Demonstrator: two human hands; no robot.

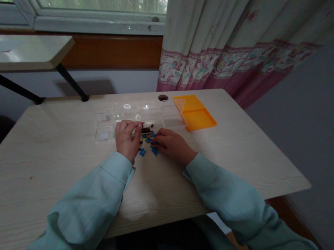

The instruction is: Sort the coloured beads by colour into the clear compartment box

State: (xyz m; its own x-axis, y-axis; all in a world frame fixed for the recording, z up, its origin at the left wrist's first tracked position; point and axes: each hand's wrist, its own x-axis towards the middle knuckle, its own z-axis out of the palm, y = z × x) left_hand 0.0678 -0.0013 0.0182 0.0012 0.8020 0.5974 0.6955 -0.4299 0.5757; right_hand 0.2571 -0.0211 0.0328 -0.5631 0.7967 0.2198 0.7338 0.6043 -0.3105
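My left hand (128,140) is at the front edge of a clear plastic compartment box (172,116), thumb and fingertips pinched together near a heap of small dark brown pieces (147,130). What the pinch holds is too small to make out. My right hand (171,144) rests low over the table, its fingertips closed among small blue pieces (142,152) that lie loose in front of the box. A few dark and yellowish bits are mixed in with them. Whatever sits between the right fingertips is hidden.
An orange tray (201,118) lies at the right end of the clear box. Behind it the pale wooden table (235,165) has a round cable hole (163,97). A raised shelf (18,52) on black legs stands at the back left, and a flowered curtain (202,64) hangs behind.
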